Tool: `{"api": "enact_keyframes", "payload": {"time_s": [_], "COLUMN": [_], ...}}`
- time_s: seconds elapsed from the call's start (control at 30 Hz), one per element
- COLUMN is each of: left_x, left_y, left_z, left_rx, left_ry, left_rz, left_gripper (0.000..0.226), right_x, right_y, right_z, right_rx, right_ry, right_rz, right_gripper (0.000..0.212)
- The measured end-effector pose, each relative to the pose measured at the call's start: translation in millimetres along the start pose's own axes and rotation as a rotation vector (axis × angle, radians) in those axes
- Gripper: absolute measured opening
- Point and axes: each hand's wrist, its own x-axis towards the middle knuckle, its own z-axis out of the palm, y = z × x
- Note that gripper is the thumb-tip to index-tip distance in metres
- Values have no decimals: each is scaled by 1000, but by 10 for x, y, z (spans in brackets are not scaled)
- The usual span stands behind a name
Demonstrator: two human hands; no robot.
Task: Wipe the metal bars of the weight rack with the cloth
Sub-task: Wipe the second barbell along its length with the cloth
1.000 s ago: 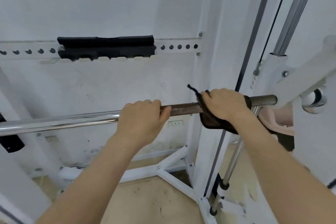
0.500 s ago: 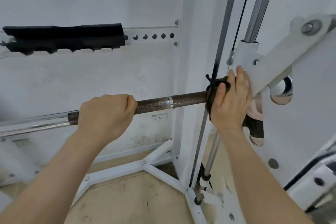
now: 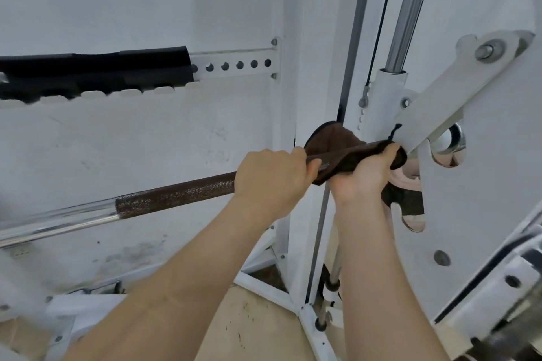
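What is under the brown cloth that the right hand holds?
The cloth is draped over the bar, and the right hand grips both. That stretch of bar is covered, so its surface cannot be seen.

1. Barbell bar (image 3: 176, 193) ran from lower left up to the right, in front of wall (image 3: 140, 138).
2. Left hand (image 3: 272, 179) sat on the bar, just left of cloth (image 3: 331, 149).
3. Cloth lay over the bar, with right hand (image 3: 363, 176) around it, beside slanted bracket (image 3: 457, 88).
4. Perforated rail (image 3: 234, 64) was above the bar, with pad (image 3: 93, 70) over its left part.
5. Guide rod (image 3: 410, 9) stood above the right hand, right of upright post (image 3: 316, 67).
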Motion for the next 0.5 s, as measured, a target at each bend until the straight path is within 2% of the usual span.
{"api": "enact_keyframes", "payload": {"time_s": [0.13,0.27,0.33,0.4,0.5], "left_x": [-6,55,39,27,-22], "left_y": [0,-33,-103,-205,-255], "left_z": [-35,-157,-161,-148,-178], "left_rx": [-77,-485,-675,-687,-480], "left_ry": [2,66,147,55,-229], "left_rz": [-18,-216,-261,-246,-173], "left_gripper": [30,27,22,26,32], "right_x": [67,-353,-614,-690,-365], "right_y": [133,476,670,684,287], "right_z": [99,198,167,69,-44], "right_rx": [53,-51,-89,-94,-8], "right_ry": [79,70,-32,-148,-176], "right_rz": [-62,41,172,260,216], "right_gripper": [39,35,40,49,60]}}
